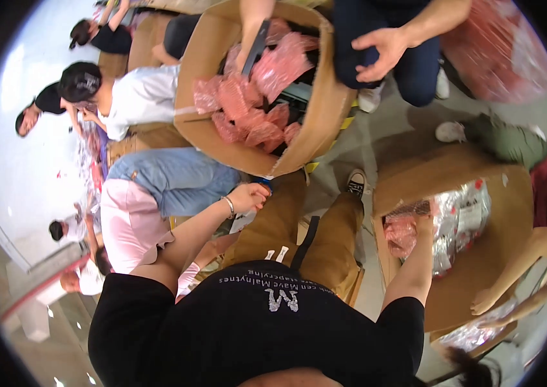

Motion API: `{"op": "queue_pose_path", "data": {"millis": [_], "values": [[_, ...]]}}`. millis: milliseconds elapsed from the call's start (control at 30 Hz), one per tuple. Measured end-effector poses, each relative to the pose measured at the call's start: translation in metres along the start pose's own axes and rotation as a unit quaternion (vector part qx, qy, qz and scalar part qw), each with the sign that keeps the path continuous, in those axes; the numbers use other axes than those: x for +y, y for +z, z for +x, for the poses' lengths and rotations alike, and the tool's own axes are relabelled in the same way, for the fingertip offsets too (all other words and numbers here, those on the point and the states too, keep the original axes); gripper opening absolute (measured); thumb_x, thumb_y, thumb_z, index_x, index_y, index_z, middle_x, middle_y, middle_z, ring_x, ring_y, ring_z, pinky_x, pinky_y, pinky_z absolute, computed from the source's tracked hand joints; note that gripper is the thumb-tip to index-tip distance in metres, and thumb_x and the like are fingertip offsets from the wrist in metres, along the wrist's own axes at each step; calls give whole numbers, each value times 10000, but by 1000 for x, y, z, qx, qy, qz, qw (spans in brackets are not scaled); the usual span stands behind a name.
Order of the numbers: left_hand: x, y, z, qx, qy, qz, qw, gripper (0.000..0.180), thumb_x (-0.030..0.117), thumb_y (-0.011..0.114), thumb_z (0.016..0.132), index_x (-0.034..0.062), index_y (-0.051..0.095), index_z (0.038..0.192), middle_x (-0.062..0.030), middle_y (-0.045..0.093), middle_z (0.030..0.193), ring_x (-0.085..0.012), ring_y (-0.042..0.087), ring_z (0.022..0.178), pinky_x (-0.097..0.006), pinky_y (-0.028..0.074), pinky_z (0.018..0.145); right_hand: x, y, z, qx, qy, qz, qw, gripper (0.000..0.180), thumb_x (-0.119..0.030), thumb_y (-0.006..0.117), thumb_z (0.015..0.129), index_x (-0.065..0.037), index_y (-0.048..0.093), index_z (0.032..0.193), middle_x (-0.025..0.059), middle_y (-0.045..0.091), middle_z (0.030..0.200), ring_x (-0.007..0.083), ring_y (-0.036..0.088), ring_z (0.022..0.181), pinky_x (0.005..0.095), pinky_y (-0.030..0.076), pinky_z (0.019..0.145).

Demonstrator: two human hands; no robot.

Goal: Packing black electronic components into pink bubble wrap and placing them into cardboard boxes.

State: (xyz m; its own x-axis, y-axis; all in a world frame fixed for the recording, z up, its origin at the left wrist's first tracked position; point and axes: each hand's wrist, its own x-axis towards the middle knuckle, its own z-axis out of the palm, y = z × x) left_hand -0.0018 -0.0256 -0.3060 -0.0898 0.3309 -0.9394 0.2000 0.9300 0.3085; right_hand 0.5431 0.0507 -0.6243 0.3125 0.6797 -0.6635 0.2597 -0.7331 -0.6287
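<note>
My left hand (249, 198) is closed in front of my left thigh, a bracelet on its wrist. A small blue thing (265, 183) shows at its fingertips, too little of it to name. My right arm reaches into a cardboard box (505, 251) on the right. There my right hand (423, 224) is between pink bubble wrap (401, 236) and several clear plastic packages (463, 216); its fingers are largely hidden. Ahead, a larger cardboard box (325, 97) holds pink bubble-wrapped pieces (247, 97) and dark flat items.
Across the large box, a co-worker's arm reaches in beside a dark flat piece (257, 48); that person's other hand (383, 53) is spread. A person in jeans (170, 177) sits close on my left. Other arms (518, 267) are by the right box. Pink plastic (499, 51) lies far right.
</note>
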Motion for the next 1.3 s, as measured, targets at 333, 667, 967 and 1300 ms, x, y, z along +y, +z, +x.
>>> {"op": "queue_pose_path", "data": {"millis": [333, 667, 967, 1300], "values": [[-37, -120, 115, 341, 198, 360, 846, 243, 55, 516, 739, 86, 603, 964, -56, 599, 991, -244, 560, 886, -345, 445, 747, -185, 34, -107, 310, 8, -284, 907, 339, -102, 507, 721, 38, 536, 1028, 202, 593, 986, 355, 588, 869, 432, 471, 747], [-42, -160, 246, 83, 144, 599, 784, 237, 160, 468, 802, 97, 583, 999, -19, 561, 1036, -176, 480, 1015, -410, 273, 942, -382, 371, -265, -203, -510, -264, 793, 128, 4, 598, 726, -31, 577, 847, 118, 566, 766, 308, 529, 726, 371, 449, 689], [-89, -224, 150, 380, 347, 187, 837, 254, 75, 667, 581, 102, 505, 775, -57, 533, 891, -243, 512, 880, -403, 369, 799, -297, 587, -72, -160, -437, -550, 694, 645, -123, 680, 683, -43, 344, 1227, 183, 389, 1264, 337, 409, 1146, 427, 374, 938], [-96, -249, 139, 419, 318, 0, 851, 229, -5, 628, 616, 73, 502, 791, -78, 541, 852, -286, 540, 779, -356, 431, 659, -294, 601, -75, -186, -354, -539, 741, 450, -345, 678, 712, -9, 579, 995, 167, 585, 1008, 330, 551, 935, 392, 449, 819]]}}
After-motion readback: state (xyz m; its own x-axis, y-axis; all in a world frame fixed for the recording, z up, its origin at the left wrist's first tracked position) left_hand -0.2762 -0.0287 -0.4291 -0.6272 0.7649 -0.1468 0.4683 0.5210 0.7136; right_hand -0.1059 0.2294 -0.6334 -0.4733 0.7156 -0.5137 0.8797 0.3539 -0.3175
